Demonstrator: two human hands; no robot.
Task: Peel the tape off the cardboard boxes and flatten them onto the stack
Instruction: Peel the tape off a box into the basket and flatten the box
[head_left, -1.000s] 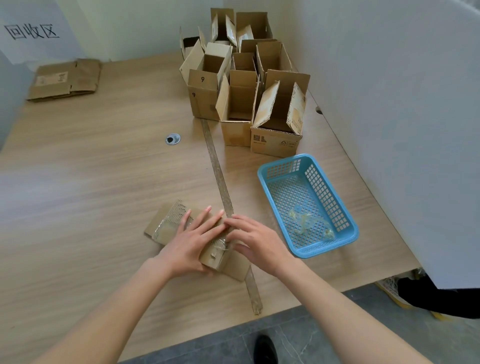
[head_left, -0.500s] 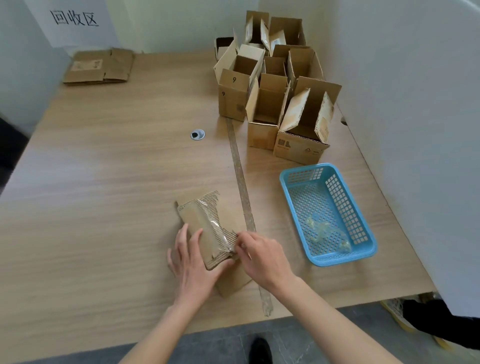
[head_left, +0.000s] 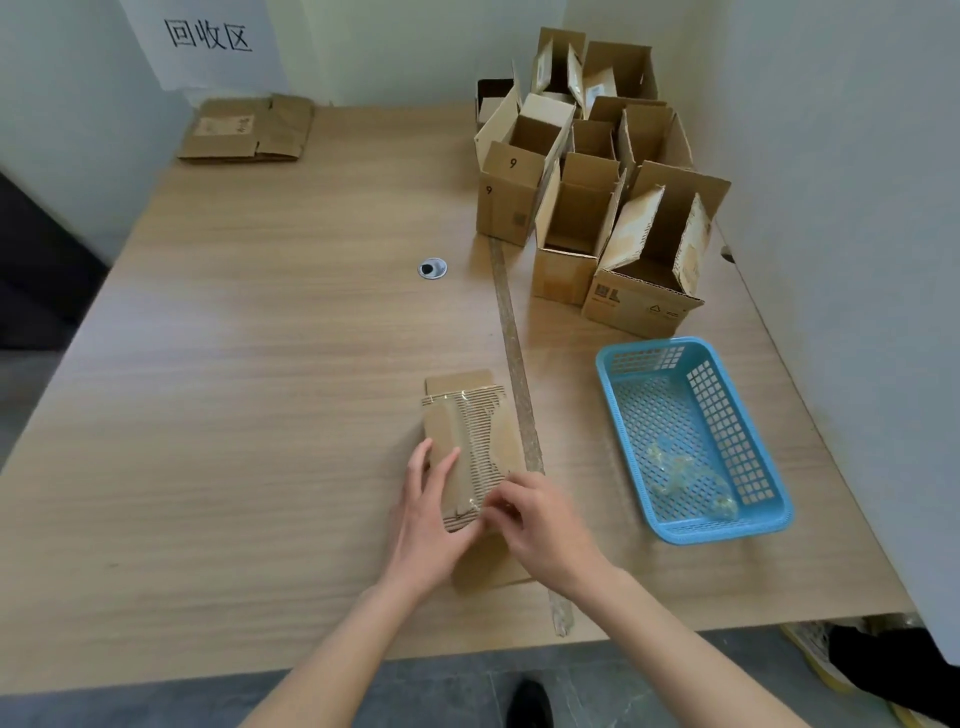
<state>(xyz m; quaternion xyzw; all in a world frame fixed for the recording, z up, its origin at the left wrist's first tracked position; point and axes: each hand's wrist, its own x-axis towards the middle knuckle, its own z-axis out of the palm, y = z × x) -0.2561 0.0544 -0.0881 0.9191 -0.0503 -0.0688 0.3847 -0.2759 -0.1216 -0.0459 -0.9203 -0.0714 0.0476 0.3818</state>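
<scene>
One flattened box (head_left: 470, 447) under left hand (head_left: 428, 525) (fingers straight), right hand (head_left: 540, 525) pinching tape (head_left: 470, 506).

I see a pale wood-grain tabletop (head_left: 234, 389) with fine streaks running across it. The flattened brown cardboard box (head_left: 470, 441) under my hands shows a torn patch of dark and light corrugation stripes beneath glossy clear tape (head_left: 457, 431). The upright brown cardboard boxes (head_left: 597, 208) carry black printed nines and small black symbols. The light blue plastic lattice basket (head_left: 769, 514) holds clear crumpled tape scraps (head_left: 675, 467). A white paper wall sign (head_left: 208, 36) bears black characters.
</scene>
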